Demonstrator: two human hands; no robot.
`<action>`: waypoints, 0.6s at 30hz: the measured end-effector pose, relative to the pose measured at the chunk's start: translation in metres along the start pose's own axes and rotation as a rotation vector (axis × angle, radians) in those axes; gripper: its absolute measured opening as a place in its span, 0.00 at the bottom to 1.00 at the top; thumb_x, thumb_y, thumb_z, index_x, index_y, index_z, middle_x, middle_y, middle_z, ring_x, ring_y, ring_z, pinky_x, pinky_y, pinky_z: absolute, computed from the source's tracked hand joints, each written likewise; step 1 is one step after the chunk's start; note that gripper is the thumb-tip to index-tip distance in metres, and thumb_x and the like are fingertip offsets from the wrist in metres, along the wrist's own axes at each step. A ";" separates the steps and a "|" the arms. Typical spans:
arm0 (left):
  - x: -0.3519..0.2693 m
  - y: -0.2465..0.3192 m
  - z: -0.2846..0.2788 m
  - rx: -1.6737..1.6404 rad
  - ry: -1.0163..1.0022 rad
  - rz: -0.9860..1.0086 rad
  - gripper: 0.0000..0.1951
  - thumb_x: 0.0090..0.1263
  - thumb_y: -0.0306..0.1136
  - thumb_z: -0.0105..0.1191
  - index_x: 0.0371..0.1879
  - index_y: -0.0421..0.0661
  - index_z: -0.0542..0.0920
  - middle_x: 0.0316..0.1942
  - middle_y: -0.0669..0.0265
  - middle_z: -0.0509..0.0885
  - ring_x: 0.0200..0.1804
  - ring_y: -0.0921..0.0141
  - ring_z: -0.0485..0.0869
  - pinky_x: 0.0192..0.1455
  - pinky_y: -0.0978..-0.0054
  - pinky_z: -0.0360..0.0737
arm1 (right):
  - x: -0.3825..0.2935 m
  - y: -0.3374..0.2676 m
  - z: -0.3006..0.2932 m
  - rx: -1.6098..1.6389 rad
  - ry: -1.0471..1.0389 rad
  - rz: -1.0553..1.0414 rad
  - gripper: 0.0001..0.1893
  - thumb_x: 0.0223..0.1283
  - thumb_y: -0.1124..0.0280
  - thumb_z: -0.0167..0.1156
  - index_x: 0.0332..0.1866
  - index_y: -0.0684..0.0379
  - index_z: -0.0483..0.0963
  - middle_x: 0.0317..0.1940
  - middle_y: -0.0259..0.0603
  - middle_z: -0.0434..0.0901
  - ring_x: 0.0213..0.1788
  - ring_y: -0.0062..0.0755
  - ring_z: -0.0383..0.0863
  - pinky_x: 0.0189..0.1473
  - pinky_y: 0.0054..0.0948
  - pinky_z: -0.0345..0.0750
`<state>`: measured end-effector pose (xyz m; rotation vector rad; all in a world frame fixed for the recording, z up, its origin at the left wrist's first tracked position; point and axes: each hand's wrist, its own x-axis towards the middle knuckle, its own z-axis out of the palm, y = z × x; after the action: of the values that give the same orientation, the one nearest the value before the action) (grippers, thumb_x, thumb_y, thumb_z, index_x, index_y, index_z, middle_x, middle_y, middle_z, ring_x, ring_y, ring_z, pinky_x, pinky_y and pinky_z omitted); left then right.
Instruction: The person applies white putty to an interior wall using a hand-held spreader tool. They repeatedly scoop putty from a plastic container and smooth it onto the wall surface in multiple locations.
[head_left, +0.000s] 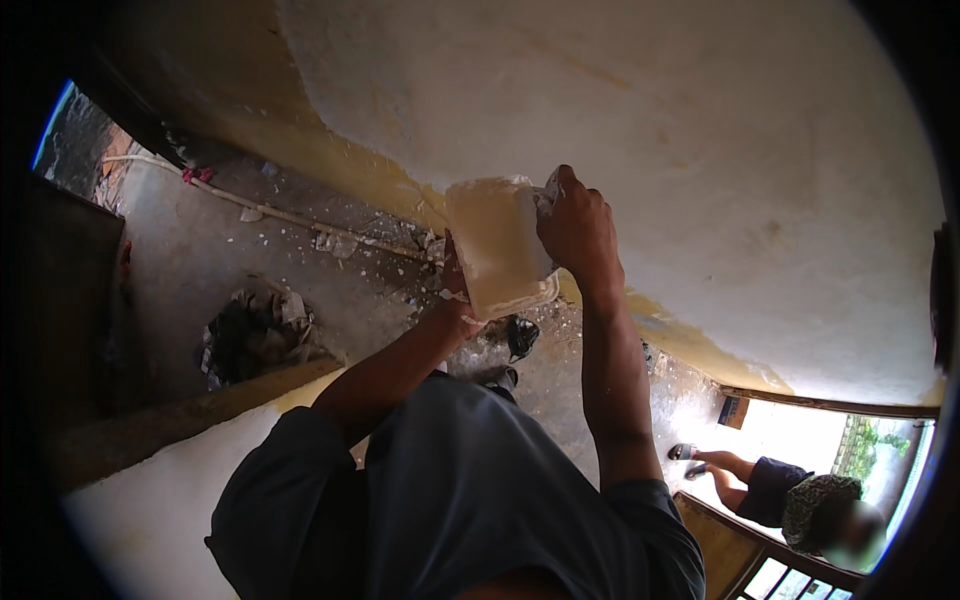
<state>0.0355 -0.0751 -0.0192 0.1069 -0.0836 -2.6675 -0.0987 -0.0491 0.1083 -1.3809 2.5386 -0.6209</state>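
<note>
My left hand (456, 281) holds a pale rectangular plastic tub (491, 244) from its left side, with the palm partly hidden behind it. White paste is smeared on the tub's rim and on my left wrist. At the tub's right edge my right hand (581, 229) is closed around a white-smeared tool (550, 196), apparently a putty scraper, whose blurred grey blade lies against the tub. In front of both hands rises a wall (637, 135) with a whitish coat over yellow paint.
A long pole (300, 220) lies along the wall's foot on the paint-spattered floor (277, 262). A crumpled sack (259, 330) and a black plastic bag (523, 336) are on the floor. At right, a person (787, 487) stands by a bright doorway, near a cardboard box (733, 412).
</note>
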 end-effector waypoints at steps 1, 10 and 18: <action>-0.001 -0.002 0.000 0.004 -0.003 -0.009 0.31 0.77 0.61 0.33 0.69 0.53 0.67 0.64 0.60 0.75 0.64 0.60 0.77 0.65 0.52 0.75 | 0.000 0.001 0.002 -0.004 0.010 0.009 0.16 0.53 0.72 0.61 0.46 0.63 0.69 0.34 0.62 0.82 0.42 0.67 0.81 0.47 0.54 0.78; 0.008 -0.012 -0.004 0.031 -0.007 -0.070 0.31 0.77 0.62 0.33 0.69 0.53 0.67 0.64 0.60 0.75 0.64 0.60 0.77 0.65 0.52 0.75 | -0.011 0.006 0.019 0.123 0.015 -0.017 0.16 0.55 0.70 0.61 0.47 0.66 0.72 0.37 0.63 0.81 0.45 0.66 0.80 0.48 0.51 0.78; 0.016 -0.019 -0.006 0.068 -0.003 -0.101 0.32 0.77 0.62 0.33 0.68 0.53 0.67 0.64 0.61 0.75 0.64 0.60 0.77 0.65 0.52 0.76 | -0.018 0.016 0.002 0.233 0.024 0.133 0.16 0.53 0.67 0.61 0.46 0.62 0.72 0.40 0.62 0.82 0.47 0.66 0.79 0.50 0.50 0.77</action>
<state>0.0135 -0.0653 -0.0278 0.1319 -0.1749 -2.7660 -0.0996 -0.0270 0.0987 -1.1243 2.4572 -0.8789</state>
